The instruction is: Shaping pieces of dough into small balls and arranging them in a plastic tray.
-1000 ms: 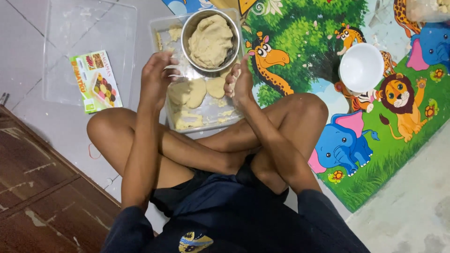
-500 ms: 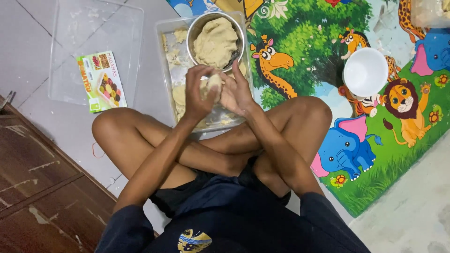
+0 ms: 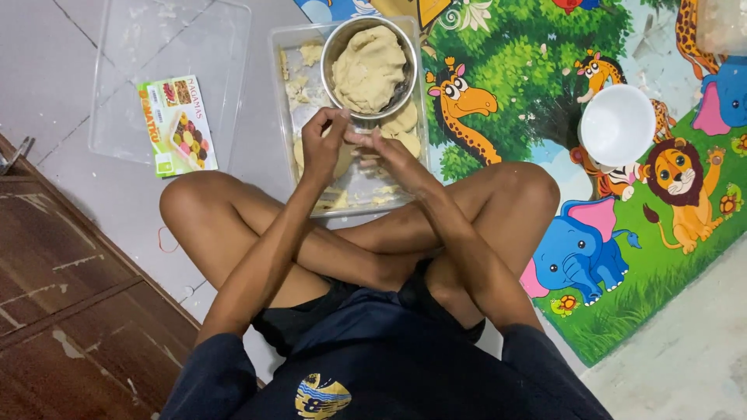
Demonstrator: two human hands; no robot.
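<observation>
I sit cross-legged with both hands meeting over a clear plastic tray (image 3: 284, 93) that holds flattened pale dough pieces (image 3: 405, 128). My left hand (image 3: 323, 146) and my right hand (image 3: 383, 152) touch at the fingertips just below the rim of a metal bowl (image 3: 336, 48). They pinch a small piece of dough (image 3: 343, 159) between them. The bowl stands in the tray's far end and is filled with a large lump of pale dough (image 3: 369, 68).
A clear plastic lid (image 3: 148, 47) lies on the grey floor to the left, with a colourful printed card (image 3: 177, 124) on it. A white bowl (image 3: 618, 124) rests on the animal-print play mat (image 3: 622, 70) to the right. Dark wooden furniture (image 3: 70, 295) stands at the near left.
My hands, apart at the sides of the metal bowl a second ago, have come together over the tray and now meet at the fingertips on a dough piece.
</observation>
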